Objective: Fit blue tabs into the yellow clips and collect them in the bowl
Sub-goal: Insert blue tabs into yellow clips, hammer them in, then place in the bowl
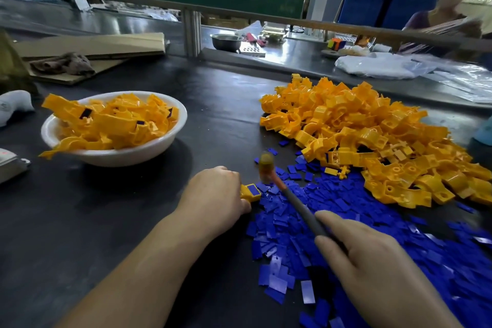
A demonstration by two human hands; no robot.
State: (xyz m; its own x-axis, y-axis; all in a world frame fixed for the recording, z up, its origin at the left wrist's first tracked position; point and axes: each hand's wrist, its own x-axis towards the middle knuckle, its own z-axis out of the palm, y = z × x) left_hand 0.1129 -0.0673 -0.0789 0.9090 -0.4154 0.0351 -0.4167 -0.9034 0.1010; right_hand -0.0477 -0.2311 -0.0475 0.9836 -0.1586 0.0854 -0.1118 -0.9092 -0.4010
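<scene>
1. Your left hand (215, 192) pins one yellow clip (250, 192) on the table (127, 208), at the near-left edge of the blue tabs (346, 234). A blue tab (253, 189) sits in the clip's top face.
2. Your right hand (372, 255) is closed around the grey handle of a small mallet (286, 190); its head hangs blurred, just above and right of the clip.
3. Step in hand, by my reading: tapping the tab home. Keep the clip flat, fingers clear of the top face, and strike square and light so the tab seats without cocking.
4. Left grip: fingers curled down onto the clip, clamping it to the table.
5. The bowl (111, 154) stands well to the left, already heaped. The loose yellow clips (359, 128) lie far right.
</scene>
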